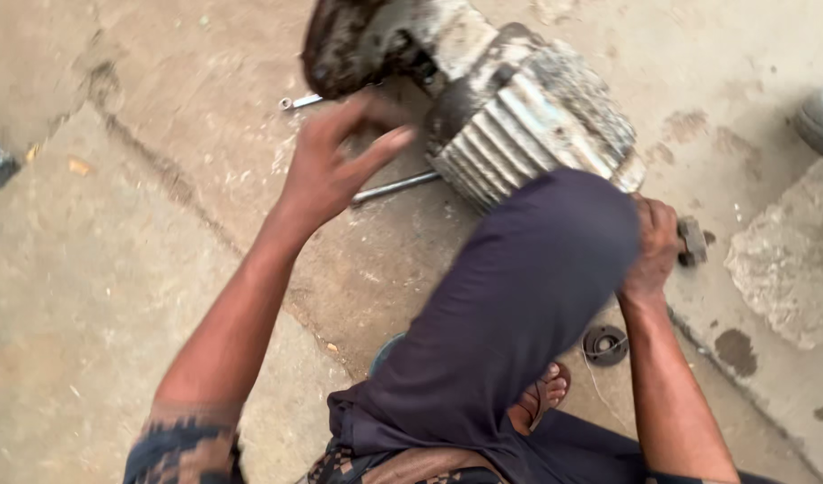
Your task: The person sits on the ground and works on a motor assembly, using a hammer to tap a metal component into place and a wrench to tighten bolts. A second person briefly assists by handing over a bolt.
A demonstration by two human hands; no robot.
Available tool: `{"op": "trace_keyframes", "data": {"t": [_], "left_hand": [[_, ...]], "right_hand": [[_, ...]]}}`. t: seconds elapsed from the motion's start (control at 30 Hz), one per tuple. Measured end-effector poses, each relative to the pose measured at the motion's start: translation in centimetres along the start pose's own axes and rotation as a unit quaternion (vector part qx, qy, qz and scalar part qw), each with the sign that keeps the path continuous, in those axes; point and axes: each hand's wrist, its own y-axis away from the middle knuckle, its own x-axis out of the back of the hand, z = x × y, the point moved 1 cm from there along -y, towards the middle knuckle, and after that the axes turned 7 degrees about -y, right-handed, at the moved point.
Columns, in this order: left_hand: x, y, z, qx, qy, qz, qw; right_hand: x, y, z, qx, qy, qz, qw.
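Note:
A dirty grey finned motor housing [519, 116] lies on the concrete floor ahead of me, its dark greasy end pointing away at the top. My left hand [335, 161] hovers, blurred, fingers spread, just left of the housing and holds nothing. My right hand [654, 242] is closed around a small dark metal tool or part [692, 240] at the housing's right side. My bent knee in dark trousers [528, 287] covers the near end of the housing.
A long metal rod [395, 186] lies on the floor under my left hand, and a small wrench [299, 101] lies further back. A black ring-shaped part [604, 344] rests by my sandalled foot [541, 394]. A broken concrete patch [788, 260] is at right.

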Motion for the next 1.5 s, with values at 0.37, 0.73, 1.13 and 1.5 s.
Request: {"op": "trace_keyframes", "data": {"t": [0.37,0.73,1.13,1.5], "left_hand": [[-3.5,21.0,-21.6,0.391,-0.183,-0.013,0.902],[-3.7,-2.9,-30.9,0.302,-0.427,-0.099,0.847],[-7.5,3.9,-30.8,0.194,-0.515,-0.231,0.802],[-6.1,15.0,-5.6,0.328,-0.249,-0.155,0.898]], "right_hand": [[3.0,7.1,5.9,-0.252,-0.038,-0.206,0.945],[13.0,10.5,2.9,-0.399,0.057,-0.360,0.841],[12.7,5.6,1.2,-0.408,0.050,-0.420,0.809],[16.6,2.1,-2.8,-0.408,-0.009,-0.157,0.899]]}}
